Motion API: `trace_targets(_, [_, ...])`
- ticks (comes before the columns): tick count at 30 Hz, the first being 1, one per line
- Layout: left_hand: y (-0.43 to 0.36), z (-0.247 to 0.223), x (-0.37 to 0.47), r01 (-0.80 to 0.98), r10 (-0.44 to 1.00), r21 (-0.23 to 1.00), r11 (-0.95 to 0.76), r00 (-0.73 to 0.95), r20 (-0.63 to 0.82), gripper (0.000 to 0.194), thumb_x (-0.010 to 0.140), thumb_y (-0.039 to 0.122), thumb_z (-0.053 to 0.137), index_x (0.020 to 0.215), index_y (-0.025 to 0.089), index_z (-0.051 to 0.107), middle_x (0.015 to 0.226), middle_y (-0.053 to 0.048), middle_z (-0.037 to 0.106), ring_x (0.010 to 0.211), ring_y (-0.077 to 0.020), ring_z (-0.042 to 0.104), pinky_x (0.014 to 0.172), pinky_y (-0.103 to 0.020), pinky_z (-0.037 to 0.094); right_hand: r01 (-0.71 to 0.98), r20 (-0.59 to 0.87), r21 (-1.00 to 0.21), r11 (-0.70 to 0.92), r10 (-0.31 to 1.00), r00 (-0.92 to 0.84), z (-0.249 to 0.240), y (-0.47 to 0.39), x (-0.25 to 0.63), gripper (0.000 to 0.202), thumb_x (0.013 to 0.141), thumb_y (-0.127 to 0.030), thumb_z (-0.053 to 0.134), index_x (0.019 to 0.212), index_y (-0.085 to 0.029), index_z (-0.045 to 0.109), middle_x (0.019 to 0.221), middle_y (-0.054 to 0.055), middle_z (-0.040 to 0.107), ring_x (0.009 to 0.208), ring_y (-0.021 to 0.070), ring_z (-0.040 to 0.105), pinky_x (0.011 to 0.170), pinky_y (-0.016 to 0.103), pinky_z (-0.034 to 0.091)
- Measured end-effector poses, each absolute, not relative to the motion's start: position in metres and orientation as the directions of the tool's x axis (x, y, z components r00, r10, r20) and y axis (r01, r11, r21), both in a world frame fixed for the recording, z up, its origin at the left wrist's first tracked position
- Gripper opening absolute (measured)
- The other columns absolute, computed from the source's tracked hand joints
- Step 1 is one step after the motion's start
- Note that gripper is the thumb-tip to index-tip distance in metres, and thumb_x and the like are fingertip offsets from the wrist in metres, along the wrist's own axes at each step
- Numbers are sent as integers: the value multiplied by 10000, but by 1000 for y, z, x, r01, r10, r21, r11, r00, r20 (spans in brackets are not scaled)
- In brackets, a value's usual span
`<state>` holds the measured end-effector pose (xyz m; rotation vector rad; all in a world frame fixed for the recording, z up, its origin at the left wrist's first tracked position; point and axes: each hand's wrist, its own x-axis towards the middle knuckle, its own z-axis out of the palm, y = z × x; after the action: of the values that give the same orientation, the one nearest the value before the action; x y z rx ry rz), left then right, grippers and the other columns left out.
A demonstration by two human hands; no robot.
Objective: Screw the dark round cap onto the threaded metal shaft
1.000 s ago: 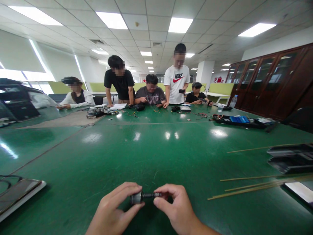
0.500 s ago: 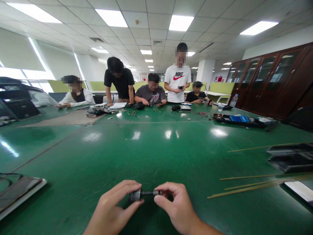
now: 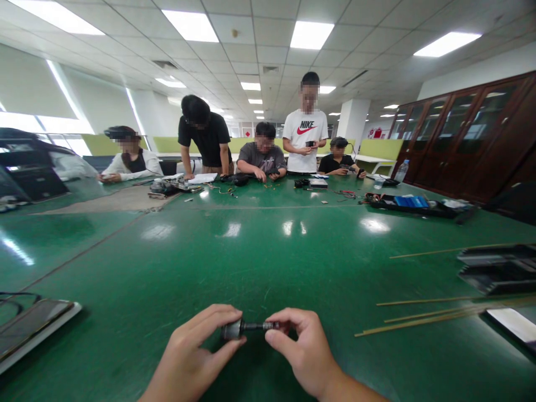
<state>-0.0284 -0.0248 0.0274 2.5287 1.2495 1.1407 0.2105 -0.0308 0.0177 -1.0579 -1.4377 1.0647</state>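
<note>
A dark metal part (image 3: pixel 253 326) with a thick round left end and a thin shaft lies level between my two hands, above the green table (image 3: pixel 188 268). Its thick end is pinched between the thumb and fingers of my left hand (image 3: pixel 199 349). My right hand (image 3: pixel 304 346) grips the narrow right end with thumb and forefinger. The shaft's middle shows between the fingertips, while its right tip is partly hidden by my fingers.
Thin yellowish rods (image 3: pixel 419 321) and black channel pieces (image 3: pixel 498 268) lie at the right. At the left edge is a flat device (image 3: pixel 33 329). Across the table are a black tray (image 3: pixel 419 207), tangled parts (image 3: pixel 167 187) and several people.
Both hands and the held part have barely moved. Across the table, the seated person in grey has shifted a hand along the tabletop to the right.
</note>
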Motion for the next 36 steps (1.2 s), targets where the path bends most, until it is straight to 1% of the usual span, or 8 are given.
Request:
trace_targets(8, [-24,31,-29,641,694,364,-676,388,607,322,848,273,752,1154,244,656,1082,-59,718,983,-183,719,850,-252,601,81,204,-974,212,974,-99,18,-30,211,138,775,-279,760,849,-173,807,707,42,708,680,183,594,661,280,458])
trace_targets(16, [-25,35,-28,651,705,371,-663,373,603,287,856,288,732,1132,234,677,1079,-70,725,983,-204,723,846,-264,603,72,211,-973,217,974,-83,19,-31,212,145,773,-291,759,839,-168,798,708,42,700,680,183,589,660,284,461])
trace_targets(25, [-25,30,-30,667,718,365,-649,378,585,310,859,305,734,1153,245,656,1097,-56,715,1011,-196,710,877,-259,590,65,216,-973,222,972,-89,18,-31,212,128,777,-272,768,835,-161,794,711,44,695,679,179,584,655,283,451])
trace_targets(27, [-24,30,-31,673,718,363,-645,370,590,314,863,319,730,1157,242,652,1102,-66,714,1010,-204,710,881,-272,590,21,212,-977,214,974,-78,17,-30,213,141,783,-283,775,837,-153,784,700,40,683,663,171,574,646,281,445])
trace_targets(29, [-22,30,-32,690,727,364,-625,346,593,328,863,350,729,1162,242,649,1103,-69,713,1006,-212,709,890,-291,589,-82,200,-977,195,978,-65,15,-28,213,187,831,-331,745,836,-144,757,695,41,672,642,166,569,632,283,444])
trace_targets(32, [-17,31,-33,749,785,385,-539,280,553,346,873,404,710,1174,245,648,1121,-71,702,1023,-227,702,884,-322,594,-258,184,-952,166,982,-44,11,-25,213,357,950,-427,598,758,-139,688,701,60,660,638,170,575,605,287,444])
trace_targets(34, [-13,31,-35,774,831,428,-468,221,510,359,898,422,671,1205,238,644,1130,-77,706,1022,-236,708,859,-329,605,-313,172,-937,156,985,-25,9,-24,213,450,994,-459,516,703,-142,650,674,62,640,622,168,569,604,291,442])
trace_targets(36, [-11,30,-41,760,864,498,-417,162,477,406,938,425,610,1292,228,612,1170,-88,715,1052,-244,713,876,-341,607,-345,153,-929,137,988,-17,8,-24,212,502,1009,-486,477,669,-146,623,642,56,620,590,161,555,599,292,436])
